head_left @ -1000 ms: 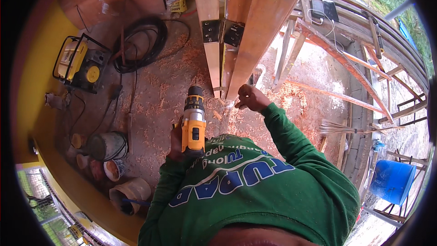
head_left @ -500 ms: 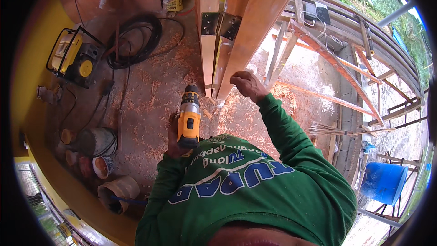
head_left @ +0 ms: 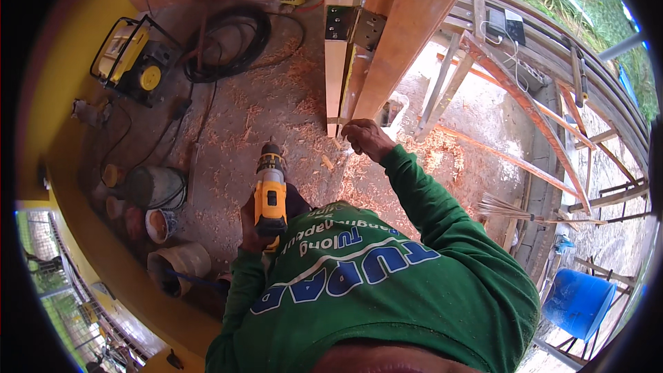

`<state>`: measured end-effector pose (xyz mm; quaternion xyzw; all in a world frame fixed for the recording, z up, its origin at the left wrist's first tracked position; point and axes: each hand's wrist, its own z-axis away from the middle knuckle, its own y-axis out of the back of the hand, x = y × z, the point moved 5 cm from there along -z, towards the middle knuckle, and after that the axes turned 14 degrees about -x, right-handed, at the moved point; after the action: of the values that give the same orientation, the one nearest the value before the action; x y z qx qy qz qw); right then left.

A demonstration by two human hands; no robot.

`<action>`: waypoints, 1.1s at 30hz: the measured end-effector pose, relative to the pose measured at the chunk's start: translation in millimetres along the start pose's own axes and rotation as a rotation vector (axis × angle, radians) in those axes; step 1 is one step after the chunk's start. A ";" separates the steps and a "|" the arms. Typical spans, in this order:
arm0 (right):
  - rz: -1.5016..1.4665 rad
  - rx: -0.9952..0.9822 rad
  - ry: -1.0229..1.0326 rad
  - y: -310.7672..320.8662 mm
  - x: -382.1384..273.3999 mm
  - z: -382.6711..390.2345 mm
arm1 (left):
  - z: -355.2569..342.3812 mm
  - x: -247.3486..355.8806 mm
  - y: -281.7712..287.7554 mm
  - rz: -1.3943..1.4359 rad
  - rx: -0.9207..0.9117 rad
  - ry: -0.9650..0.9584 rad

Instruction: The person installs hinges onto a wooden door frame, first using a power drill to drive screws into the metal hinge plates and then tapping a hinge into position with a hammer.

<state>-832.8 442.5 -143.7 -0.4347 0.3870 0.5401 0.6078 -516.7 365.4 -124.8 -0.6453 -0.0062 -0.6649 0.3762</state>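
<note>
1. My left hand (head_left: 250, 224) is nearest to me, at the centre of the frame, just above my green shirt (head_left: 387, 290). Its grip is closed around the handle of the yellow cordless drill (head_left: 270, 193).
2. The long axis of the drill runs nearly straight up the frame. Its chuck points toward the top of the frame, at the floor (head_left: 276, 117) covered with wood shavings, and touches nothing.
3. My right hand (head_left: 366, 139) is farther, right of centre, at the lower end of the wooden beam (head_left: 394, 48). Its fingers are curled against the wood; whether they pinch something small, I cannot tell.
4. To do this well, I think I must keep the right hand steady on the beam and keep the chuck away from those fingers.
5. Farthest, at the upper left, a yellow machine (head_left: 131, 59) stands beside a coiled black cable (head_left: 228, 41).
</note>
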 end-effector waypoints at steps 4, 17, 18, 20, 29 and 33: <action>-0.164 -0.043 -0.028 -8.8 56.3 -20.0 | 38.3 -11.8 17.6 -0.293 0.191 0.120; -0.329 0.022 -0.677 -186.1 206.9 106.6 | 256.7 13.0 192.4 -0.803 0.826 -0.011; -0.271 0.012 -0.701 -193.9 206.1 100.7 | 273.3 26.6 212.2 -0.782 0.866 -0.015; -0.062 -0.062 -0.732 -214.1 207.8 81.8 | 318.8 51.0 263.8 -0.639 0.968 0.016; 1.192 -0.668 -0.591 -416.1 192.6 -94.4 | 572.9 86.3 505.7 -0.525 1.450 -0.054; 0.981 -0.640 -0.548 -540.1 140.9 -198.3 | 657.1 85.2 542.1 -0.394 1.555 0.122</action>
<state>-280.1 279.0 -280.6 -0.2135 0.1912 0.9353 0.2073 329.4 259.3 -200.3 -0.1483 -0.5604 -0.5585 0.5934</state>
